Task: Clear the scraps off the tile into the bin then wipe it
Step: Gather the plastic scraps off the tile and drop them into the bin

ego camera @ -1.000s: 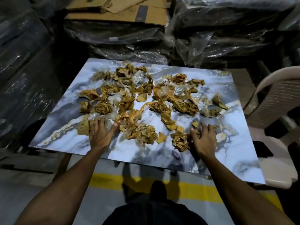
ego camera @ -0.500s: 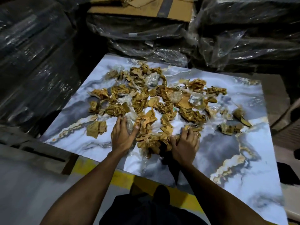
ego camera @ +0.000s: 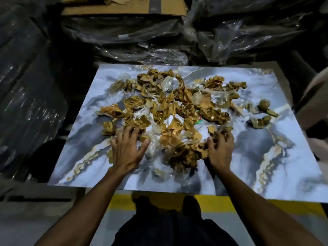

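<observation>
A large glossy marble-patterned tile [ego camera: 284, 167] lies flat in front of me, white and grey with gold veins. Crumpled golden-brown paper scraps and clear plastic bits [ego camera: 177, 110] cover its middle and far part. My left hand [ego camera: 126, 150] lies flat with fingers spread on the near-left edge of the pile. My right hand [ego camera: 220, 148] rests on the near-right side, fingers curled against a bunched heap of scraps [ego camera: 186, 153] between the two hands. A few loose scraps [ego camera: 260, 119] lie apart at the right. No bin is recognisable in view.
Dark plastic-wrapped stacks [ego camera: 26, 86] stand at the left and behind the tile. Flattened cardboard [ego camera: 124, 8] lies on top at the back. A pale chair edge [ego camera: 319, 80] shows at the right. A yellow floor stripe [ego camera: 221, 203] runs below the tile's near edge.
Both hands have swept scraps inward toward the middle, bunching a heap near the front. The right hand came in from the right. The view shifted, so the tile sits more centred.
</observation>
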The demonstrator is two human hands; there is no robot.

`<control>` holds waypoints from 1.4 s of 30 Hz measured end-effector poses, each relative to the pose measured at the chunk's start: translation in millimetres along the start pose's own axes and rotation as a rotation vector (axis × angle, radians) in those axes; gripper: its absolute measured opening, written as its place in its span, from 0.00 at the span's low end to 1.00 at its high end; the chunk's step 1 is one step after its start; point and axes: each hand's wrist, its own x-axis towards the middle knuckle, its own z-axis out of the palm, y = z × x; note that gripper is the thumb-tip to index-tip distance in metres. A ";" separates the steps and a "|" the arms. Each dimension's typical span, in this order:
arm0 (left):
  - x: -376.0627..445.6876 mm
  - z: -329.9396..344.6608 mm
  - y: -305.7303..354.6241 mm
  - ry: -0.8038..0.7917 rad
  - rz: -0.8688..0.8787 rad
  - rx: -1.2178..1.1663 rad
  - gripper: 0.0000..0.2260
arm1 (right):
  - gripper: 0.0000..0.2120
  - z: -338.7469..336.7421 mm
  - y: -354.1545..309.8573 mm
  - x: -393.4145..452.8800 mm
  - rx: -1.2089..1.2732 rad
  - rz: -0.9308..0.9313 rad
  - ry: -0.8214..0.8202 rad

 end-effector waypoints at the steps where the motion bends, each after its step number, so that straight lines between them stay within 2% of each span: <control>1: 2.3 -3.6 -12.6 0.011 0.003 0.004 0.31 | 0.15 -1.6 -2.3 -4.4 0.031 0.026 0.032; 3: 8.2 -10.2 -35.9 0.016 -0.012 0.008 0.30 | 0.16 -3.9 1.3 -11.2 0.124 0.111 0.074; 6: 16.8 -12.5 -75.1 0.006 -0.028 -0.056 0.31 | 0.26 -6.4 2.5 -36.9 0.257 0.275 0.159; 8: 21.0 -10.2 -91.6 0.008 -0.068 -0.142 0.33 | 0.28 -3.9 0.2 -61.5 0.311 0.335 0.185; 10: 25.1 -5.5 -97.3 -0.018 -0.114 -0.262 0.35 | 0.28 5.9 -8.7 -87.7 0.325 0.356 0.170; 14: 31.5 11.8 -81.8 -0.047 -0.120 -0.411 0.34 | 0.37 36.6 -33.7 -117.9 0.293 0.331 0.168; 19: 31.9 30.5 -57.5 0.013 -0.028 -0.418 0.30 | 0.29 63.1 -71.4 -110.7 0.100 0.445 0.128; 24: 38.3 37.2 -31.3 -0.011 0.006 -0.522 0.30 | 0.27 70.0 -83.3 -100.2 0.030 0.488 0.013; 27: 35.8 31.3 -32.5 0.036 0.132 -0.560 0.32 | 0.27 58.4 -76.2 -105.6 0.117 0.439 0.020; 29: 26.6 25.2 -44.5 0.045 0.280 -0.439 0.34 | 0.31 47.4 -69.4 -119.0 0.189 0.342 0.043; 32: 14.5 25.7 -69.1 -0.005 0.664 -0.153 0.36 | 0.38 36.5 -59.5 -140.2 0.011 0.103 -0.007; 34: 12.7 32.1 -77.1 -0.058 0.832 -0.016 0.36 | 0.42 37.9 -53.6 -147.4 -0.148 -0.045 -0.088; 38: 18.3 43.2 -67.6 -0.072 0.831 0.050 0.36 | 0.41 49.7 -48.4 -139.3 -0.340 -0.164 -0.214; 42: 32.5 43.1 -51.4 -0.093 0.786 0.099 0.30 | 0.37 50.7 -57.7 -119.3 -0.444 -0.161 -0.193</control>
